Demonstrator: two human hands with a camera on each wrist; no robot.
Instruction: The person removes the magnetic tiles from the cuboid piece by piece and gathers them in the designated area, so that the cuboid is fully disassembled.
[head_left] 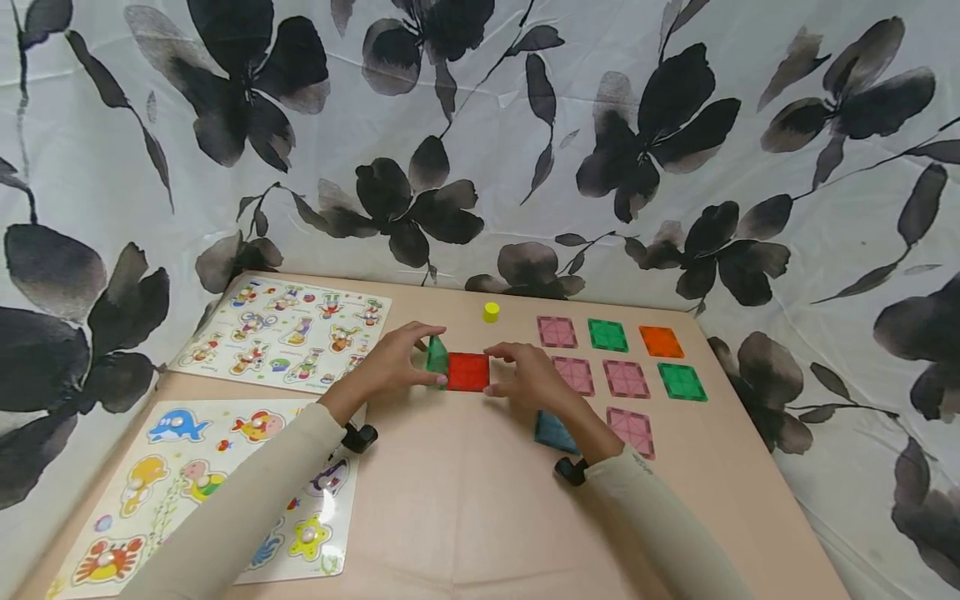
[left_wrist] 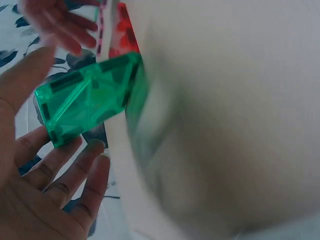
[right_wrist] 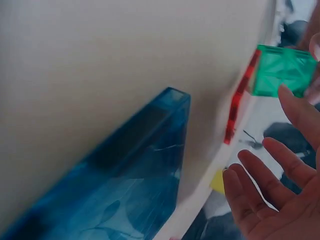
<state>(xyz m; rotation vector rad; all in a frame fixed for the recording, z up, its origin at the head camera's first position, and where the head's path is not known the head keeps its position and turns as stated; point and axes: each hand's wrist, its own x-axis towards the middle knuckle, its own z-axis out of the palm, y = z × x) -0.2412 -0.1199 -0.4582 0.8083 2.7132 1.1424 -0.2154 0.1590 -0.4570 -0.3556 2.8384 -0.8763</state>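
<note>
A translucent green square tile (left_wrist: 90, 97) stands upright along the left edge of a red square tile (head_left: 468, 372), which lies flat on the table. My left hand (head_left: 392, 367) is spread around the green tile. A finger touches or nearly touches the tile's edge, while the thumb looks apart from it in the left wrist view. Across the red tile, my right hand (head_left: 534, 379) holds nothing. Its thumb and forefinger are close to the red tile's right edge; contact there is unclear. Under the right forearm is a blue tile (right_wrist: 135, 175), partly hidden in the head view.
Several pink tiles (head_left: 557, 332), green tiles (head_left: 607, 335) and an orange tile (head_left: 661, 342) lie at the right. A small yellow cylinder (head_left: 491, 312) stands at the back. Two picture boards, one with figures (head_left: 281, 333) and one with sea animals (head_left: 180, 492), cover the left side.
</note>
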